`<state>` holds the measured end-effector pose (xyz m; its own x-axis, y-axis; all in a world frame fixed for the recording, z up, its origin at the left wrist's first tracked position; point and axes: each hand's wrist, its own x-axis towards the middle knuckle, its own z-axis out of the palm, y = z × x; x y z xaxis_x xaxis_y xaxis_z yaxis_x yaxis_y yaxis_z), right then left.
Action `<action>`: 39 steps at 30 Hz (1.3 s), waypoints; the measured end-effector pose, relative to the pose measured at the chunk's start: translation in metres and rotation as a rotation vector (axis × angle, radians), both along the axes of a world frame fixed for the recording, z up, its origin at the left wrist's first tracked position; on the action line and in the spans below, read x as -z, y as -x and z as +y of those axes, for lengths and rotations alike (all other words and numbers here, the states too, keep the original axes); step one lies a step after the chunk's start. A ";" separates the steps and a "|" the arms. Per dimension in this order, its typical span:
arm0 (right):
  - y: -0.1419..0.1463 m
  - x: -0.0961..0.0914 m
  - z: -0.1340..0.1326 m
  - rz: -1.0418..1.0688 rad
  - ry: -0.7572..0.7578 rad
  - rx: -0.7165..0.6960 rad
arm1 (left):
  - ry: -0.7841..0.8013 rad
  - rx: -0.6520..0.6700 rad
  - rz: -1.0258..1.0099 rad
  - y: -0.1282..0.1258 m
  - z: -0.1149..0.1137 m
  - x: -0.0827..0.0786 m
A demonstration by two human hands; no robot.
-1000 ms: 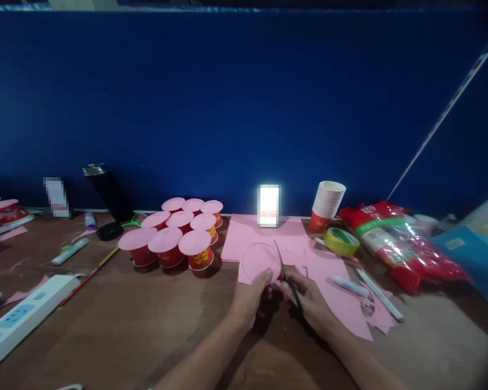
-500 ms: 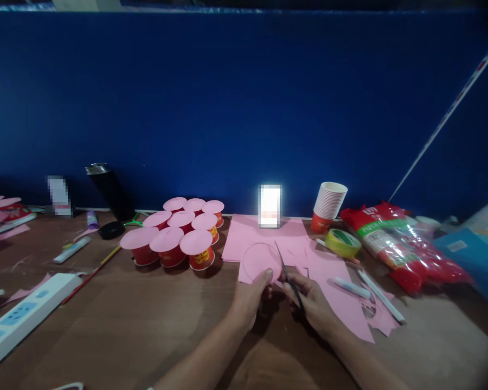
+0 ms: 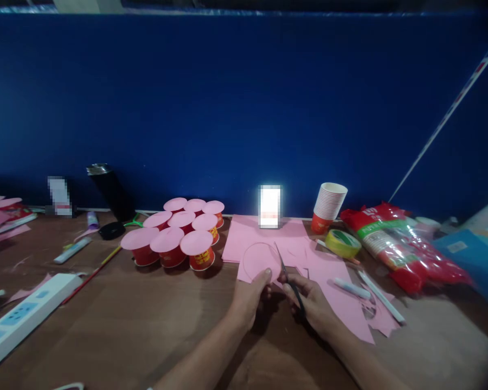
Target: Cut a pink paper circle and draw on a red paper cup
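Pinched in my left hand (image 3: 252,292) is a piece of pink paper (image 3: 258,260) with a circle drawn on it, the thumb on top near its lower right edge. My right hand (image 3: 307,300) grips a pair of dark scissors (image 3: 288,273), whose blades point up and away along the right side of the drawn circle. How far the blades are apart is hard to make out. Beneath and behind lies a stack of pink sheets (image 3: 238,238), with a cut pink sheet (image 3: 335,281) to the right, partly under my right hand.
Several red paper cups (image 3: 171,256) topped with pink discs stand left. Stacked cups (image 3: 329,201), a tape roll (image 3: 343,244), a glue stick (image 3: 352,288) and a red plastic bag (image 3: 390,233) are right. A lit phone (image 3: 270,206) stands behind; a power strip (image 3: 32,303) lies left.
The pink paper has shifted very slightly left with my left hand. My right hand and the scissors stay almost in the same place.
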<state>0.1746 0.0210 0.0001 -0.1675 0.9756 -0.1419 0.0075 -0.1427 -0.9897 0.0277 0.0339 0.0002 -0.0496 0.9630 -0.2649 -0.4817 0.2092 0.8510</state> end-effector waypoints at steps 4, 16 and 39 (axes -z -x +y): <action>-0.001 0.001 0.000 -0.013 -0.003 -0.003 | -0.020 -0.029 0.030 0.000 0.000 0.000; -0.001 0.002 0.001 -0.043 -0.019 -0.007 | -0.071 -0.042 0.102 0.001 0.001 -0.005; -0.001 0.001 0.001 0.023 -0.029 0.003 | -0.115 -0.013 0.140 0.000 0.000 -0.002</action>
<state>0.1757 0.0223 -0.0007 -0.1676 0.9798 -0.1093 -0.0160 -0.1136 -0.9934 0.0276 0.0335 0.0023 -0.0912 0.9856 -0.1422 -0.3590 0.1006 0.9279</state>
